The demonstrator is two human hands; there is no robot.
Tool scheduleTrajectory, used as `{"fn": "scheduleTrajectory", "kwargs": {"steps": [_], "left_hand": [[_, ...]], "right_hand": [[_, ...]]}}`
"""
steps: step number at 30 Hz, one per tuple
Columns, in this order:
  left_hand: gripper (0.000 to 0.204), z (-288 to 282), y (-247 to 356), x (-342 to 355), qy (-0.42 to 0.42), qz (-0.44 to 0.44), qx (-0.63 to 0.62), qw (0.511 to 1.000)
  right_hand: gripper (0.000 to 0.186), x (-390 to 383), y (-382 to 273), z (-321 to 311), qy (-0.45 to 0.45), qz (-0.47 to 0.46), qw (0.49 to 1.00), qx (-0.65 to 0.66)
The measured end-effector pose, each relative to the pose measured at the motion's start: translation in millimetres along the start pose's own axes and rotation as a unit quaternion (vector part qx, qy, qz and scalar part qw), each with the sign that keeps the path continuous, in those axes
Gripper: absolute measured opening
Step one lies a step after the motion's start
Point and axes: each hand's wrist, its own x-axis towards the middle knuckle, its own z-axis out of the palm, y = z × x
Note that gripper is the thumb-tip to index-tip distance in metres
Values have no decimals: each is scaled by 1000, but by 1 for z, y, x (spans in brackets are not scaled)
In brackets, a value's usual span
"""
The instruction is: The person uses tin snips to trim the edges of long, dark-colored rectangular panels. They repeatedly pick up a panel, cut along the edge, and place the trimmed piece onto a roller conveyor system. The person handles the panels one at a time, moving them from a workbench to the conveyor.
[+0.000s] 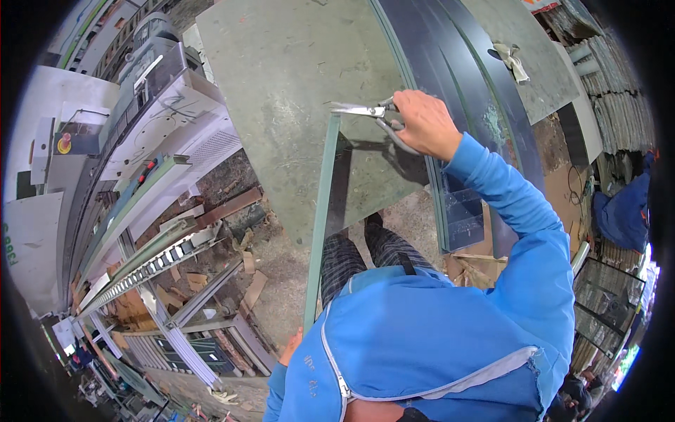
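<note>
My right hand (425, 123) is closed around the dark handles of metal pliers (362, 110). Their silver jaws point left and lie at the far end of a long, narrow green strip (323, 211). That strip slopes from the bare sheet down towards my body, left of my legs. Near its close end my left hand (291, 346) grips the edge; part of it is hidden by my blue sleeve. Beneath the pliers lies a large flat grey-green sheet (281, 91).
Long dark panels (478, 91) lie to the right, with a pale glove (513, 62) beyond them. A machine with a long bed (165, 133) stands on the left. Scraps and offcuts (249, 288) litter the floor. Stacked sheets (619, 105) line the far right.
</note>
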Motion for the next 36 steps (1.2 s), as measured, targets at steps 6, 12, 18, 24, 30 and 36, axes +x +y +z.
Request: {"fn": "scheduleTrajectory", "kwargs": {"steps": [6,12,18,24,30,36], "left_hand": [[63,11,-6,0,2,-5,-14,1000],[62,18,-11,-3,6,-14,-24,1000],[60,22,-7,-3,9,-23,-26,999],[59,25,-5,-2,12,-22,-28,999],[57,25,-2,-3,12,-20,-22,999],[56,21,-1,-5,14,-15,-15,1000]], "right_hand": [[24,-1,4,4,-18,-26,999,4],[22,5,9,2,-51,-44,998,13],[24,7,11,1,-65,-45,997,23],[27,7,14,1,-88,-49,994,29],[27,6,18,3,-84,-59,994,44],[24,7,22,7,-119,-44,990,56]]}}
